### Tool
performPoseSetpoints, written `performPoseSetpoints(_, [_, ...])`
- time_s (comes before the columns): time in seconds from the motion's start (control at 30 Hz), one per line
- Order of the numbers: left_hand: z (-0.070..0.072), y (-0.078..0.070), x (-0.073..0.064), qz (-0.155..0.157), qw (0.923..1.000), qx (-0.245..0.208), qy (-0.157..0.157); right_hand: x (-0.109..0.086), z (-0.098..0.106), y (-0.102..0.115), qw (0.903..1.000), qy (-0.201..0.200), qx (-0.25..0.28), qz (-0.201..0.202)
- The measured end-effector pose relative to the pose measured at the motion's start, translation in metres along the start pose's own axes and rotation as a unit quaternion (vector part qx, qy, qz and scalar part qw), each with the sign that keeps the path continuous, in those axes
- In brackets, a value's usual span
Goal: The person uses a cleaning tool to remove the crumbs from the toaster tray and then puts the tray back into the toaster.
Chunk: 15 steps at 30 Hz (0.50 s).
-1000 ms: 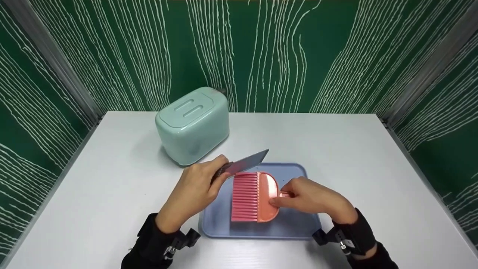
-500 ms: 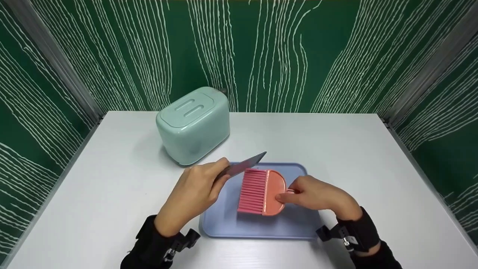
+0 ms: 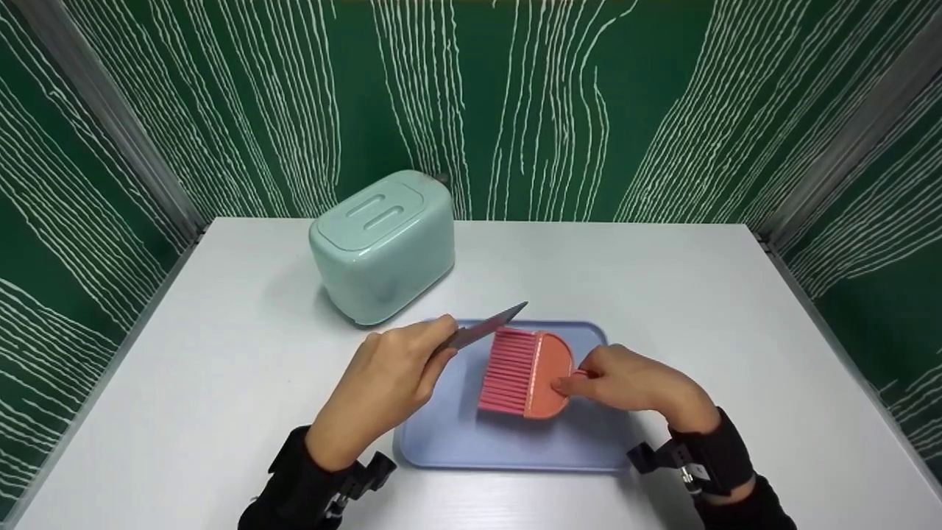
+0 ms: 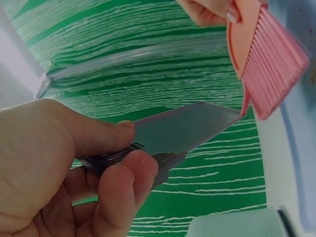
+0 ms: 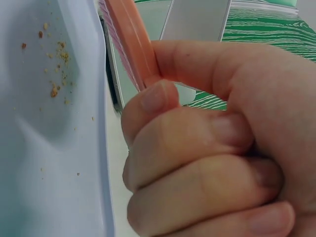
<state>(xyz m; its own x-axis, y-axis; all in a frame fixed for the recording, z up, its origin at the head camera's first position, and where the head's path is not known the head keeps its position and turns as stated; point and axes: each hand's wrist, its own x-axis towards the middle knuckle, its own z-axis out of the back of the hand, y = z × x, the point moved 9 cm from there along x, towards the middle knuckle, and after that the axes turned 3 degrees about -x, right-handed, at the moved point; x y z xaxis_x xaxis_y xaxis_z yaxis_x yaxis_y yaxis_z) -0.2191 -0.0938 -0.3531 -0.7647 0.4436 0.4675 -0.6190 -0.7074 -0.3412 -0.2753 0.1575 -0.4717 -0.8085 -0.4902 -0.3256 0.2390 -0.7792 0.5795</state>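
My left hand (image 3: 386, 375) grips a knife (image 3: 489, 326) by its dark handle, the blade pointing up and right over the far edge of a blue tray (image 3: 515, 455). My right hand (image 3: 633, 379) holds a small coral brush (image 3: 550, 375) by its handle, thumb on the brush head. Its pink bristles (image 4: 276, 64) face left, above the tray. In the left wrist view an end bristle appears to meet the blade's tip. Crumbs (image 5: 61, 59) lie scattered on the tray in the right wrist view. The fingers hide most of both handles.
A mint-green toaster (image 3: 383, 250) stands on the white table (image 3: 662, 280) behind the left hand, beyond the tray's far left corner. Green panels with white wavy lines (image 3: 552, 110) enclose the back and sides. Black camera straps circle both wrists.
The brush has moved right and slightly away from me, tilting a little, and its bristles have shifted along the blade toward the tip. The left hand has barely moved; the knife has turned slightly.
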Motion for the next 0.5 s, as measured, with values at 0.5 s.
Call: performPoseSetpoints(0.5, [-0.001, -0.0006, -0.0011, -0.012, 0.9992, 0.035, -0.016, -0.0052, 0.003, -0.0007, 0.9996, -0.007, -0.011, -0.023])
